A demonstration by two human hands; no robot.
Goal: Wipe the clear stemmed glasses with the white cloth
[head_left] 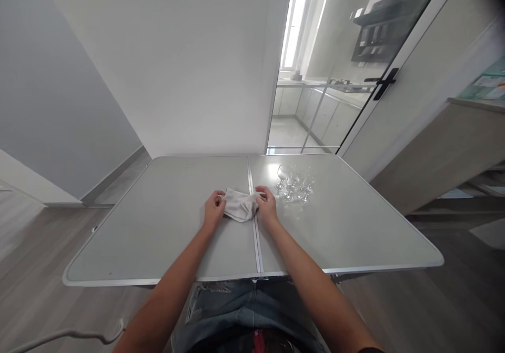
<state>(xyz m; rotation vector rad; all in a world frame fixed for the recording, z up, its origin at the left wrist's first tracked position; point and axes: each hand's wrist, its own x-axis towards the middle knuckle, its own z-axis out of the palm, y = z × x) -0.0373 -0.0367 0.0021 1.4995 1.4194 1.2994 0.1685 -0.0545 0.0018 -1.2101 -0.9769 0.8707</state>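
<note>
A light grey cloth (239,205) is stretched between my two hands over the middle of the folding table (165,237). My left hand (214,207) pinches its left edge, fingers curled. At the cloth's right end my right hand (267,203) grips the bunched fabric near the table's centre seam. Just right of that hand stand several clear stemmed glasses (292,184), grouped close together and upright. Whether anything lies under the cloth is hidden.
The table's far edge meets a white wall (197,79). At the back right is a glass door with a black handle (384,83). A wooden shelf unit (442,158) stands to the right. A pale cable (71,334) runs along the floor at the lower left.
</note>
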